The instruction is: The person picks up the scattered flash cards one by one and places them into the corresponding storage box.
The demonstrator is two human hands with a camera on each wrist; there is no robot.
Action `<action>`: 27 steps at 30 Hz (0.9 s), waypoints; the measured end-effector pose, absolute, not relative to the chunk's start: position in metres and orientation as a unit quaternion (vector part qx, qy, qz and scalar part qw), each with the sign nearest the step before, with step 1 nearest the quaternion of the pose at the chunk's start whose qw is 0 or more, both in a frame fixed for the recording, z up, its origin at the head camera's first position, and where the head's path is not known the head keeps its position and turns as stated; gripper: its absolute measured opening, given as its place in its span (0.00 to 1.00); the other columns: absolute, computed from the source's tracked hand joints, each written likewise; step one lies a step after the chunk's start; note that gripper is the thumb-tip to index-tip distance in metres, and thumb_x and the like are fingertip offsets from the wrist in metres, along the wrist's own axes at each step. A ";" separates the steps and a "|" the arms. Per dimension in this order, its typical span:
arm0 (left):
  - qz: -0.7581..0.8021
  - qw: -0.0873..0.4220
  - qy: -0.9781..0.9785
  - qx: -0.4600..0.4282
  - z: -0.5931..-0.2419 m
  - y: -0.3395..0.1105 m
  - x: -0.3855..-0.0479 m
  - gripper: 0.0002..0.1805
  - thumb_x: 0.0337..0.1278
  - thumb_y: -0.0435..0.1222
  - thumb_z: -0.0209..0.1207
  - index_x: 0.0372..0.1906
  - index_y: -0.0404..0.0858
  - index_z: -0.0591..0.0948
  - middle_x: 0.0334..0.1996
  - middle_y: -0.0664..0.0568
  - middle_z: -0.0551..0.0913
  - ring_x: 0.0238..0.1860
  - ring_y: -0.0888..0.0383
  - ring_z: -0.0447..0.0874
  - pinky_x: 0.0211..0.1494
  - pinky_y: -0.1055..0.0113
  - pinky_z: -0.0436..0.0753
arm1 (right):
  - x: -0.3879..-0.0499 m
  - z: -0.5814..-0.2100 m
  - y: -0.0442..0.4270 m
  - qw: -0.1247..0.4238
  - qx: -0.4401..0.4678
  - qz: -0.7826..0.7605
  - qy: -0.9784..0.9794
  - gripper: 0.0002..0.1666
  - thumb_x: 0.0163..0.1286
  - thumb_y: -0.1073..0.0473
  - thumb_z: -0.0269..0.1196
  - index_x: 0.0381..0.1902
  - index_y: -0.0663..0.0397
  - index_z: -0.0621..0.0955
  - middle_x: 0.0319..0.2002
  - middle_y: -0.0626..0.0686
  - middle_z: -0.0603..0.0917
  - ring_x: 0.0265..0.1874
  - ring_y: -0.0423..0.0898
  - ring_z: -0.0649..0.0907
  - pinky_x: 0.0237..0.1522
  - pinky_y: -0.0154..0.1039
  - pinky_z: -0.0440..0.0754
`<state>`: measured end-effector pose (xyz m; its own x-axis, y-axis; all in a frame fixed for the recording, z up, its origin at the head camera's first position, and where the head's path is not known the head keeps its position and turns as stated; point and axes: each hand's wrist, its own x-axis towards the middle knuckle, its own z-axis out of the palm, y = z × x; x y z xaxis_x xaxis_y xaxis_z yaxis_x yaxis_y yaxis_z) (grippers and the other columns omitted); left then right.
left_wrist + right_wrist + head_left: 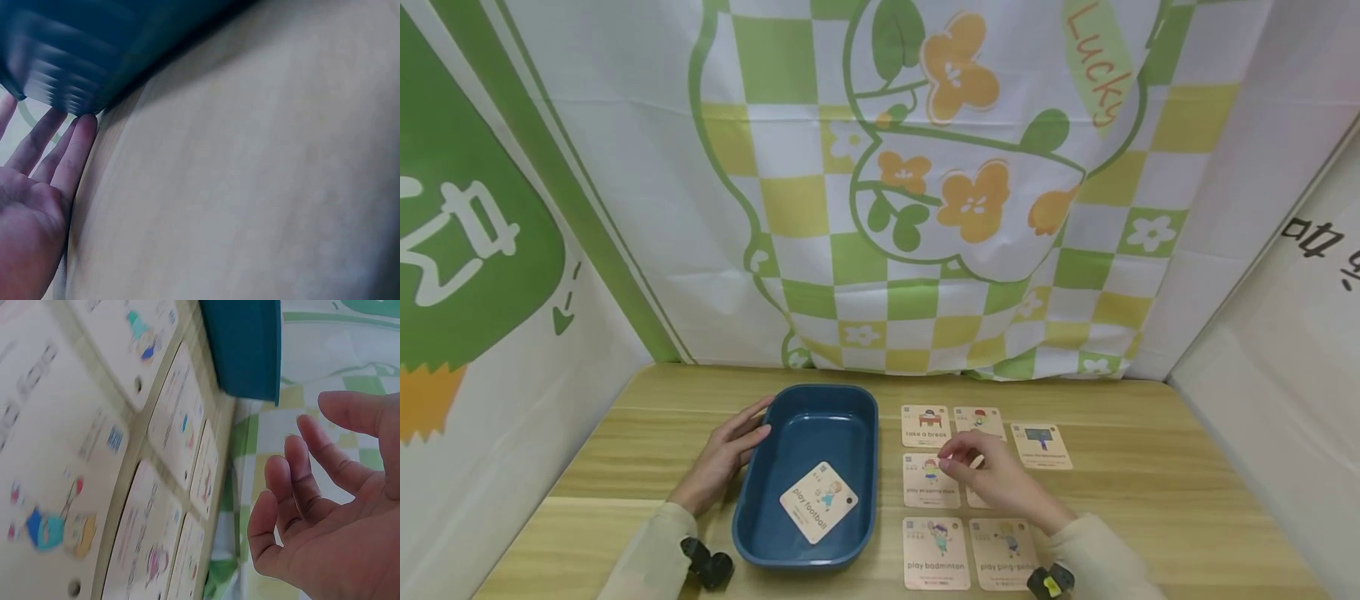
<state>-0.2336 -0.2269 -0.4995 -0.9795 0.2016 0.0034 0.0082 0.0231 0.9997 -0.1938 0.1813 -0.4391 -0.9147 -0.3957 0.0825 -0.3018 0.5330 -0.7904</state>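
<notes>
A blue plastic basin [805,400] stands left of the middle of the table. Inside it lies a "play football" card [820,502], face up and tilted. My left hand [724,457] rests with straight fingers against the basin's left side; the left wrist view shows those fingertips [86,125] touching its outer wall. Over the rows of picture cards hovers my right hand [992,475], its fingers loosely bent around nothing. Below it are the "play skipping rope" card [925,492] and another card [979,500], mostly hidden. In the right wrist view, thumb and fingers [294,481] stand apart.
Nearest me lie the "play badminton" card [936,554] and the "play ping-pong" card [1000,550]. Farther back are the "take a break" card [925,427], a partly covered card [981,417] and a slanted blackboard card [1042,447]. A patterned curtain [925,292] hangs behind the wooden table [1150,500].
</notes>
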 end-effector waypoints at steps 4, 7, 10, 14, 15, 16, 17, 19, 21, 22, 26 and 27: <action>0.693 0.070 0.713 0.076 -0.501 -0.227 -0.234 0.33 0.76 0.39 0.54 0.79 0.38 0.60 0.76 0.32 0.58 0.68 0.42 0.71 0.56 0.67 0.81 | -0.195 -0.440 0.193 0.043 -0.192 -0.432 0.880 0.08 0.72 0.57 0.66 0.43 0.56 0.85 0.35 0.46 0.81 0.36 0.44 0.79 0.39 0.37 0.79; 0.693 0.072 0.714 0.075 -0.501 -0.228 -0.234 0.33 0.76 0.39 0.54 0.80 0.39 0.59 0.76 0.32 0.58 0.68 0.44 0.71 0.56 0.68 0.81 | -0.196 -0.440 0.201 0.038 -0.184 -0.425 0.885 0.08 0.71 0.57 0.67 0.43 0.56 0.85 0.35 0.46 0.81 0.36 0.45 0.79 0.40 0.37 0.79; 0.692 0.070 0.715 0.072 -0.502 -0.228 -0.235 0.34 0.76 0.40 0.55 0.80 0.39 0.60 0.76 0.33 0.59 0.66 0.50 0.74 0.56 0.67 0.81 | -0.197 -0.439 0.209 0.035 -0.177 -0.416 0.891 0.09 0.71 0.56 0.67 0.43 0.56 0.84 0.34 0.46 0.81 0.35 0.45 0.80 0.39 0.37 0.79; 0.690 0.071 0.717 0.074 -0.502 -0.229 -0.236 0.34 0.76 0.41 0.55 0.80 0.39 0.59 0.76 0.33 0.58 0.64 0.55 0.76 0.56 0.67 0.81 | -0.199 -0.440 0.220 0.032 -0.164 -0.402 0.900 0.12 0.70 0.55 0.68 0.45 0.57 0.84 0.35 0.47 0.81 0.36 0.44 0.79 0.39 0.37 0.79; 0.689 0.071 0.717 0.075 -0.501 -0.229 -0.236 0.34 0.76 0.41 0.55 0.80 0.39 0.59 0.76 0.33 0.58 0.64 0.55 0.76 0.56 0.67 0.81 | -0.199 -0.440 0.223 0.030 -0.159 -0.398 0.903 0.13 0.69 0.54 0.69 0.45 0.58 0.84 0.35 0.47 0.81 0.37 0.44 0.79 0.39 0.37 0.79; 0.689 0.072 0.718 0.075 -0.501 -0.229 -0.236 0.34 0.76 0.41 0.55 0.80 0.39 0.59 0.76 0.33 0.58 0.64 0.54 0.75 0.57 0.67 0.81 | -0.200 -0.441 0.226 0.030 -0.155 -0.396 0.905 0.14 0.69 0.54 0.69 0.45 0.58 0.84 0.36 0.48 0.81 0.37 0.44 0.79 0.40 0.37 0.79; 0.687 0.073 0.719 0.076 -0.501 -0.229 -0.237 0.35 0.76 0.42 0.55 0.80 0.39 0.58 0.76 0.33 0.57 0.65 0.52 0.75 0.57 0.68 0.81 | -0.200 -0.441 0.229 0.030 -0.150 -0.394 0.906 0.15 0.69 0.54 0.70 0.46 0.59 0.84 0.37 0.48 0.80 0.38 0.44 0.79 0.40 0.37 0.79; 0.686 0.073 0.720 0.074 -0.501 -0.229 -0.237 0.34 0.76 0.42 0.55 0.80 0.39 0.59 0.76 0.33 0.58 0.67 0.49 0.73 0.57 0.68 0.81 | -0.200 -0.442 0.234 0.028 -0.141 -0.392 0.908 0.16 0.67 0.55 0.71 0.47 0.60 0.84 0.39 0.49 0.80 0.39 0.45 0.78 0.41 0.38 0.79; 0.686 0.074 0.720 0.073 -0.501 -0.229 -0.237 0.34 0.76 0.42 0.55 0.80 0.40 0.59 0.76 0.34 0.58 0.68 0.45 0.71 0.57 0.68 0.81 | -0.201 -0.443 0.240 0.026 -0.131 -0.390 0.911 0.17 0.66 0.55 0.72 0.47 0.60 0.83 0.40 0.51 0.79 0.40 0.47 0.78 0.42 0.39 0.79; 0.686 0.074 0.720 0.074 -0.501 -0.229 -0.236 0.34 0.76 0.42 0.55 0.80 0.40 0.59 0.76 0.33 0.58 0.69 0.43 0.70 0.57 0.68 0.81 | -0.202 -0.444 0.243 0.026 -0.125 -0.388 0.913 0.18 0.65 0.56 0.73 0.47 0.60 0.83 0.40 0.52 0.79 0.41 0.48 0.78 0.43 0.40 0.78; 0.689 0.074 0.717 0.077 -0.501 -0.228 -0.235 0.34 0.77 0.40 0.54 0.80 0.39 0.59 0.76 0.33 0.57 0.70 0.37 0.67 0.57 0.68 0.81 | -0.208 -0.449 0.254 0.021 -0.111 -0.380 0.918 0.22 0.61 0.55 0.76 0.48 0.62 0.84 0.42 0.56 0.80 0.42 0.51 0.78 0.46 0.45 0.77; 0.690 0.074 0.716 0.078 -0.500 -0.228 -0.235 0.33 0.77 0.40 0.54 0.80 0.39 0.59 0.77 0.33 0.57 0.71 0.37 0.66 0.57 0.68 0.81 | -0.209 -0.450 0.257 0.019 -0.108 -0.377 0.920 0.23 0.60 0.55 0.76 0.48 0.63 0.84 0.42 0.56 0.80 0.43 0.51 0.78 0.47 0.46 0.77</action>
<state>-0.2347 -0.2280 -0.5004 -0.9769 0.2138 0.0011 0.0089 0.0355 0.9993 -0.2093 0.2568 -0.4499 -0.9759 -0.2135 0.0457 -0.1841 0.6922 -0.6978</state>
